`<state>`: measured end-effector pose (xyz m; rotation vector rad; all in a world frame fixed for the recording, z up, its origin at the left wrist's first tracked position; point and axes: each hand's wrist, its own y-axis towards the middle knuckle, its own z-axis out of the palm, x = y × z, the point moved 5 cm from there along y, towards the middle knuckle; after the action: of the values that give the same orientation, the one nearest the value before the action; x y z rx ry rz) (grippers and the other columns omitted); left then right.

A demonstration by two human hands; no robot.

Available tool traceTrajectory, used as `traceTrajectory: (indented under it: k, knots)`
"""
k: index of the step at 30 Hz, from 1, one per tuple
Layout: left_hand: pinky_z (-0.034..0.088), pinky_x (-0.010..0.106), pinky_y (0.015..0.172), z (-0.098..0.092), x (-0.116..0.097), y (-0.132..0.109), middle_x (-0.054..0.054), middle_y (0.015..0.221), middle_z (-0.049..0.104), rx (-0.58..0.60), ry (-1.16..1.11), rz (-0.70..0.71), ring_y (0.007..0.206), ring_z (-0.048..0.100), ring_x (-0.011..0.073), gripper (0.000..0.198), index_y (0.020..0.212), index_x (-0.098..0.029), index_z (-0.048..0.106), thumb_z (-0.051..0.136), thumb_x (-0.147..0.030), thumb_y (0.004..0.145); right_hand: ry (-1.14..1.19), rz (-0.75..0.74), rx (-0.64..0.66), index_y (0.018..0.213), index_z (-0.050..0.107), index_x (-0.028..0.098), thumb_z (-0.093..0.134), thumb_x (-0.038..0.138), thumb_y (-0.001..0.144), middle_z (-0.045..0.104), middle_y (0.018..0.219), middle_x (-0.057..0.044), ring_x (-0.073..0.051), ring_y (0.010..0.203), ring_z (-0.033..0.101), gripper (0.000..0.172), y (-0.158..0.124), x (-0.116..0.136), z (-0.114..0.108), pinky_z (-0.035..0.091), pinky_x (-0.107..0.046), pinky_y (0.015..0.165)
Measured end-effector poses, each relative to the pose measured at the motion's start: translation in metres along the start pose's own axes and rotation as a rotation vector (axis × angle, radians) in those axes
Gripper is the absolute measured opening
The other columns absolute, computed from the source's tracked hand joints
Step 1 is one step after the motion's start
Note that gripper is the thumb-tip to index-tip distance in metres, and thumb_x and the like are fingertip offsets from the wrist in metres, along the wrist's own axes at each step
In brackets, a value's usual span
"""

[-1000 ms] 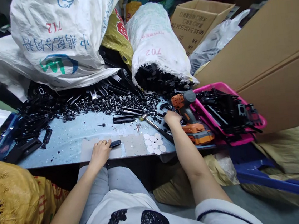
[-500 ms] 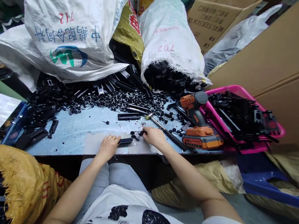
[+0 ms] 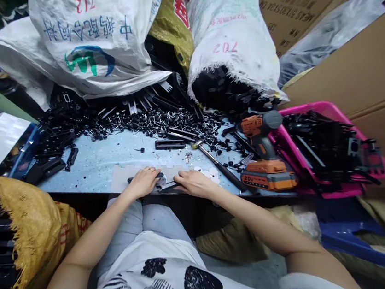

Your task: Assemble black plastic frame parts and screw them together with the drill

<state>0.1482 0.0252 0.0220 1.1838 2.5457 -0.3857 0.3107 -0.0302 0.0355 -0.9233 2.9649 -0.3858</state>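
At the front edge of the blue worktop, my left hand (image 3: 145,181) is closed over a black elongated part (image 3: 130,180), whose ends stick out on both sides of the fingers. My right hand (image 3: 195,183) lies just to the right, fingers pinched on the end of a thin dark strip with a metallic edge (image 3: 169,184). This strip points toward my left hand; whether it joins the black part is hidden. Under both hands is a grey sheet (image 3: 118,176). Beyond them lies a black slotted bar (image 3: 170,144), with a hammer (image 3: 220,165) to the right.
A cordless drill (image 3: 263,152) stands beside a pink basket (image 3: 335,112) of black parts. Many small black-headed pins (image 3: 162,120) are heaped at the back, below white sacks (image 3: 96,30). A yellow sack (image 3: 45,226) stands at left, a cardboard box (image 3: 372,73) at right.
My left hand has turned and now covers the black part. The right hand has moved slightly down, its fingers now on the strip. The view has shifted a little.
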Motion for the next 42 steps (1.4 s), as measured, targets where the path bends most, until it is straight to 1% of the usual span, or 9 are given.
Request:
traceTrajectory:
  k: [4,9,15,21,25,30,36,39,42]
  knots:
    - [0.040,0.039,0.091,-0.004,-0.005,0.000,0.010,0.112,0.057,0.000,-0.003,0.002,0.108,0.050,0.0258,0.038,0.123,-0.019,0.050,0.041,-0.041,0.093,-0.015,0.022,0.031,0.104,0.054,0.019,0.034,0.047,0.097,0.063,0.089,-0.007,-0.017,0.071,0.060,0.035,-0.001,0.002,0.012,0.029,-0.025,0.061]
    - [0.044,0.038,0.081,-0.002,-0.005,-0.005,0.011,0.103,0.059,-0.088,0.006,-0.056,0.099,0.055,0.0289,0.067,0.114,-0.018,0.050,0.061,-0.067,0.070,-0.031,0.116,-0.045,0.111,0.054,0.022,0.026,0.049,0.098,0.063,0.091,-0.008,-0.018,0.077,0.059,0.041,0.000,0.006,0.007,0.027,-0.026,0.062]
    - [0.048,0.037,0.081,-0.007,0.000,-0.017,0.011,0.107,0.061,-0.328,-0.024,0.006,0.100,0.059,0.0275,0.063,0.113,-0.017,0.047,0.063,-0.063,0.072,-0.084,0.125,-0.106,0.116,0.053,0.021,0.025,0.040,0.100,0.062,0.093,-0.010,-0.020,0.083,0.058,0.038,-0.001,0.020,-0.017,0.027,-0.029,0.067]
    - [0.050,0.037,0.077,-0.005,-0.007,-0.021,0.011,0.102,0.062,-0.356,-0.009,0.048,0.096,0.061,0.0278,0.057,0.110,-0.016,0.049,0.069,-0.052,0.071,-0.033,0.099,0.028,0.106,0.057,0.021,0.036,0.048,0.096,0.063,0.089,-0.008,-0.018,0.075,0.060,0.036,0.001,0.019,-0.034,0.028,-0.027,0.064]
    - [0.050,0.034,0.074,-0.002,-0.006,-0.022,0.010,0.101,0.064,-0.415,-0.016,0.039,0.094,0.063,0.0251,0.044,0.108,-0.017,0.050,0.066,-0.043,0.077,-0.095,0.104,-0.026,0.109,0.056,0.020,0.033,0.045,0.098,0.062,0.090,-0.009,-0.020,0.080,0.060,0.036,0.002,0.019,-0.044,0.030,-0.028,0.066]
    - [0.049,0.032,0.074,0.001,-0.003,-0.024,0.010,0.099,0.064,-0.399,-0.051,0.046,0.093,0.063,0.0241,0.043,0.106,-0.017,0.052,0.063,-0.048,0.079,-0.102,0.088,-0.078,0.113,0.055,0.019,0.031,0.045,0.098,0.062,0.092,-0.010,-0.021,0.082,0.060,0.038,0.003,0.021,-0.045,0.030,-0.028,0.068]
    - [0.047,0.036,0.083,-0.001,0.000,0.004,0.011,0.107,0.062,-0.145,-0.088,-0.037,0.102,0.058,0.0266,0.051,0.114,-0.019,0.052,0.061,-0.054,0.079,0.029,0.140,0.029,0.108,0.060,0.019,0.039,0.050,0.095,0.064,0.093,-0.009,-0.019,0.084,0.060,0.039,0.005,0.000,-0.014,0.034,-0.027,0.070]
    - [0.042,0.040,0.092,-0.019,0.031,0.032,0.016,0.119,0.056,-0.261,-0.104,-0.275,0.114,0.051,0.0292,0.038,0.117,-0.016,0.054,0.050,-0.041,0.089,0.107,0.129,-0.010,0.105,0.063,0.019,0.042,0.052,0.093,0.064,0.101,-0.009,-0.021,0.095,0.058,0.041,0.014,-0.020,-0.014,0.037,-0.028,0.078]
    - [0.041,0.040,0.091,-0.031,0.069,0.053,0.019,0.109,0.059,-0.372,-0.178,-0.513,0.107,0.055,0.0296,0.021,0.099,-0.010,0.063,0.049,-0.018,0.085,0.186,0.158,-0.170,0.110,0.063,0.018,0.037,0.046,0.096,0.062,0.109,-0.010,-0.021,0.102,0.055,0.041,0.046,-0.053,-0.035,0.039,-0.029,0.085]
